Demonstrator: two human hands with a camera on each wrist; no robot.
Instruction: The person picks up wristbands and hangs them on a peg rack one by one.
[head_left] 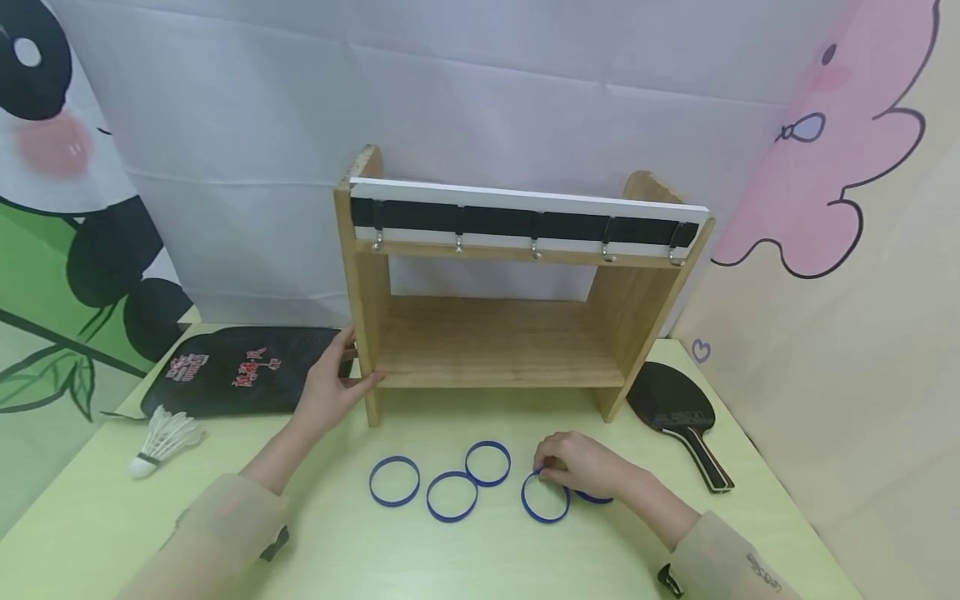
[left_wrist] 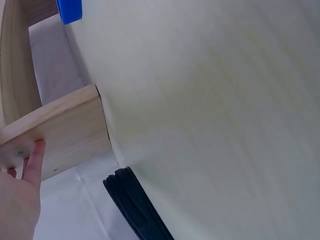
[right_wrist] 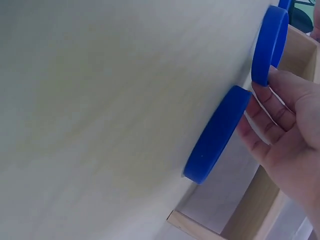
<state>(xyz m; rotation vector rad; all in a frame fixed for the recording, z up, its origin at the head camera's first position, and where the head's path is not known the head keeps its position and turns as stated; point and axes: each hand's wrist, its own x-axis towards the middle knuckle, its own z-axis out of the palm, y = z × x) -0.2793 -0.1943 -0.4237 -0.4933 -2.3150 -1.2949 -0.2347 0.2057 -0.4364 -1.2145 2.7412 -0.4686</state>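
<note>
My left hand (head_left: 333, 387) grips the left side panel of a small wooden rack (head_left: 495, 342), the thumb across its front edge and the fingers on the outer face. In the left wrist view those fingers touch the panel beside a screw. My right hand (head_left: 588, 462) pinches the edge of a blue wristband (right_wrist: 266, 47) between thumb and fingers, low over the table. Another blue wristband (right_wrist: 216, 137) is close under the same hand, partly hidden in the head view. Three more wristbands (head_left: 452, 520) lie flat to the left, before the rack.
Several metal hooks (head_left: 535, 248) line the rack's white and black front rail (head_left: 495, 221). A black case (head_left: 232, 375) and a shuttlecock (head_left: 165, 440) lie at the left. On the right, a table tennis paddle (head_left: 675, 404) lies near the table edge.
</note>
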